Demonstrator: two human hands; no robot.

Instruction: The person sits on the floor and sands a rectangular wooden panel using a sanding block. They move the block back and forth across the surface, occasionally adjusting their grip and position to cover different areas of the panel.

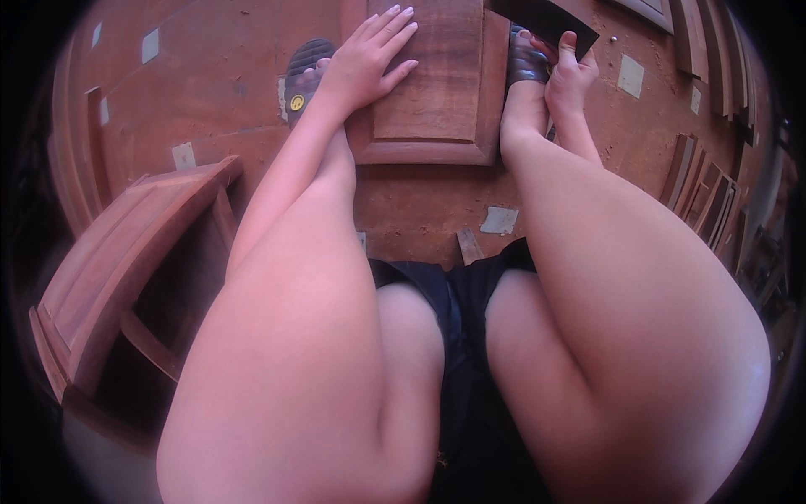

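A reddish-brown wooden panel with a raised middle and a frame border lies between my feet. My left hand rests on its left side, fingers stretched out and holding nothing. My right hand is closed on a dark flat sheet, thumb on top, beside the panel's far right edge. The sheet's kind cannot be made out, and its far end runs out of the picture. Part of the panel is also cut off at the top.
My sandalled feet stand on either side of the panel. At the left a curved wooden piece leans with its frame showing. Wooden strips are stacked at the right. Pale patches dot the reddish floor.
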